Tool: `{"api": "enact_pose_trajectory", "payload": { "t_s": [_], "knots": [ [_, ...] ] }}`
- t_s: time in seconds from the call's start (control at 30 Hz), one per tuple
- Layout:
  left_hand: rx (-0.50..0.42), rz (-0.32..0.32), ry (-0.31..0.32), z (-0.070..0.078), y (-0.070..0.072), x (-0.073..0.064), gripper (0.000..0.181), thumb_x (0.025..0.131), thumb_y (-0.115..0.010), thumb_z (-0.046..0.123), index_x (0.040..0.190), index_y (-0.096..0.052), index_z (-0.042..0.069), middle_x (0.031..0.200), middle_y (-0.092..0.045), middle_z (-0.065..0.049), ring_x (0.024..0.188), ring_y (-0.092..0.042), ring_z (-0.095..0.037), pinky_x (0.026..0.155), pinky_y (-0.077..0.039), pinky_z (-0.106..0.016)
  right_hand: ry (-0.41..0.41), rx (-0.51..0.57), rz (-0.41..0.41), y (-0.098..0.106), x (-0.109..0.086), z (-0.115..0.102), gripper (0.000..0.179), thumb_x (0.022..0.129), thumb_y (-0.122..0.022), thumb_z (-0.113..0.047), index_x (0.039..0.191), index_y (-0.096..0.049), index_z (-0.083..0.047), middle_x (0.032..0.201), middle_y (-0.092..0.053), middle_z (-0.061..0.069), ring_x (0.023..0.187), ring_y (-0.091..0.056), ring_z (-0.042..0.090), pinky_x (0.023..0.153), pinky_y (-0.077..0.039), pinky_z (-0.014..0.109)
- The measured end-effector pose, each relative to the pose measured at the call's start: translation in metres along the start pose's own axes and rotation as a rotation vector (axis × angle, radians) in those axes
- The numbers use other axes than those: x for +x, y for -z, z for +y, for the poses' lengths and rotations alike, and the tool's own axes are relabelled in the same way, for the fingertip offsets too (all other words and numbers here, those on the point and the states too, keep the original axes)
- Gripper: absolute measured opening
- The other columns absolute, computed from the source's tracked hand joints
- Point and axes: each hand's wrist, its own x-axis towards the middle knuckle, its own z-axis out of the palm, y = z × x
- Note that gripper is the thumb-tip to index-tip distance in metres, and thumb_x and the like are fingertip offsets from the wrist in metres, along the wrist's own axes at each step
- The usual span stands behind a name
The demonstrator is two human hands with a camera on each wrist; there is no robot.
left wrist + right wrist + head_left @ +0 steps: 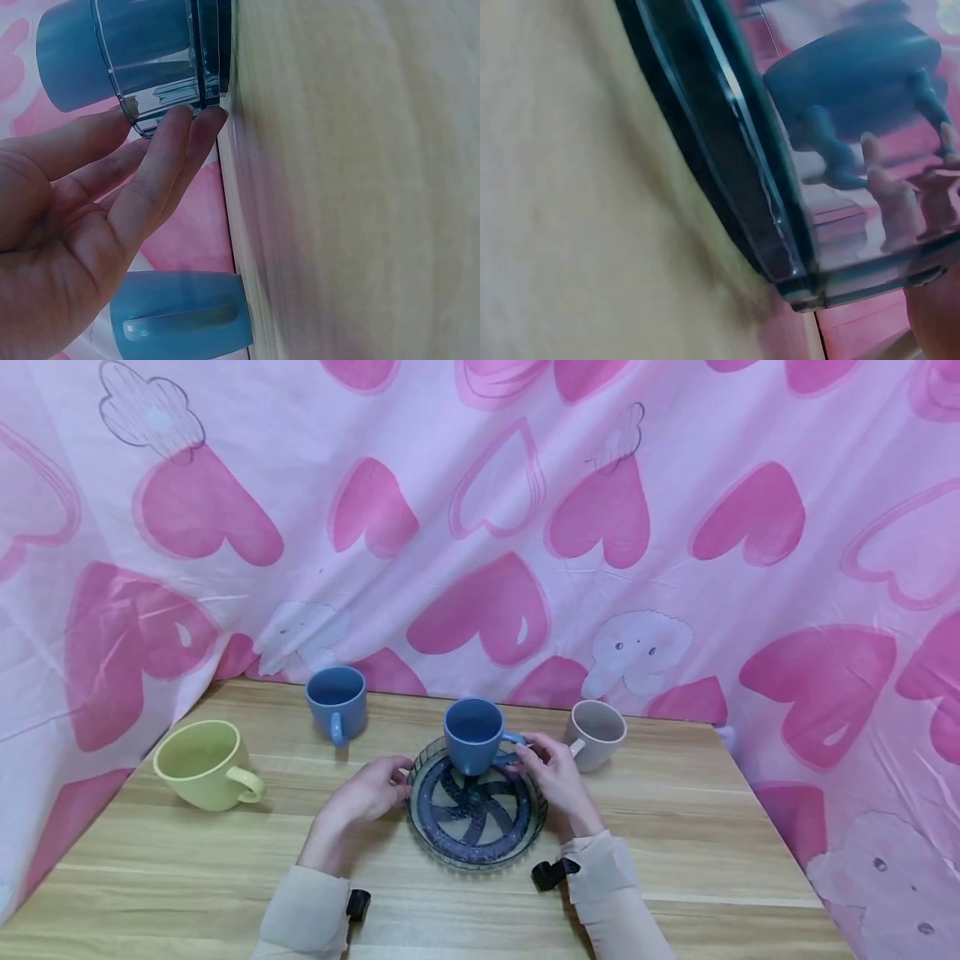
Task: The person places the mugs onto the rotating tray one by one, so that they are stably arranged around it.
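A round clear glass dish (477, 852) with a dark swirl pattern in its bottom sits on the wooden table. My left hand (372, 791) pinches its left rim; in the left wrist view the thumb (90, 139) lies at the rim and the fingers (154, 176) against the outer wall. With my right hand (557, 781) I hold a blue mug (472, 739) by its handle, over the far part of the dish. Through the glass wall, the right wrist view shows this mug (855, 82) and fingertips at its handle.
A second blue mug (337, 697) stands at the back left, handle toward me. Farther left is a wide yellow-green cup (206, 772). A pale grey mug (598, 739) stands just behind my right hand. Pink heart-patterned cloth (480, 610) hangs behind the table.
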Motion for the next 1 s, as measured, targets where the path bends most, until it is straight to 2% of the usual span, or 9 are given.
{"api": "enact_pose_trajectory", "payload": {
  "t_s": [0.2,0.37,0.57,0.73,0.9,1.0],
  "knots": [
    [-0.001,0.000,0.015,0.000,0.000,0.000,0.044,0.090,-0.060,-0.002,0.133,-0.052,-0.007,0.097,-0.063,-0.011,0.087,-0.062,-0.020,0.088,-0.051,-0.044,-0.049,-0.048,0.023,-0.003,0.000,-0.005,0.026,0.099,-0.056,-0.004,0.117,-0.059,0.014,0.100,-0.060,0.032,0.086,-0.064,0.046,0.079,-0.056,0.047],
    [0.004,0.005,0.010,0.000,-0.001,-0.001,0.044,0.090,-0.061,-0.002,0.133,-0.051,-0.008,0.098,-0.063,-0.012,0.087,-0.062,-0.021,0.088,-0.051,-0.044,-0.038,-0.069,0.062,-0.005,0.001,-0.008,0.023,0.097,-0.055,0.002,0.116,-0.060,0.013,0.098,-0.060,0.033,0.082,-0.065,0.047,0.076,-0.056,0.047],
    [0.015,0.001,0.004,0.002,-0.001,-0.001,0.044,0.091,-0.060,-0.002,0.133,-0.051,-0.008,0.097,-0.063,-0.012,0.085,-0.062,-0.020,0.088,-0.051,-0.044,-0.040,-0.060,0.073,-0.008,-0.001,-0.026,0.026,0.096,-0.052,0.010,0.120,-0.056,0.018,0.100,-0.060,0.031,0.084,-0.064,0.051,0.078,-0.056,0.047],
    [0.024,-0.009,-0.008,0.005,0.000,0.000,0.044,0.091,-0.060,-0.002,0.133,-0.050,-0.009,0.099,-0.064,-0.013,0.086,-0.062,-0.020,0.089,-0.051,-0.045,-0.068,-0.060,0.097,-0.004,0.000,-0.015,0.030,0.097,-0.050,0.009,0.126,-0.055,0.015,0.107,-0.059,0.032,0.087,-0.064,0.048,0.080,-0.056,0.044],
    [0.043,-0.011,0.010,0.004,0.001,-0.003,0.045,0.091,-0.060,-0.001,0.134,-0.050,-0.008,0.103,-0.064,-0.014,0.091,-0.062,-0.022,0.091,-0.050,-0.047,-0.075,-0.052,0.065,-0.004,0.003,-0.005,0.034,0.100,-0.049,0.004,0.132,-0.051,0.013,0.116,-0.055,0.037,0.093,-0.063,0.050,0.083,-0.055,0.044],
    [0.042,-0.014,0.005,0.003,0.001,-0.003,0.045,0.092,-0.060,-0.001,0.135,-0.049,-0.008,0.104,-0.064,-0.014,0.091,-0.062,-0.022,0.091,-0.049,-0.048,-0.089,-0.044,0.061,-0.003,0.004,-0.005,0.035,0.100,-0.047,0.004,0.134,-0.049,0.012,0.115,-0.055,0.038,0.094,-0.062,0.051,0.084,-0.054,0.046]
  ]
}}
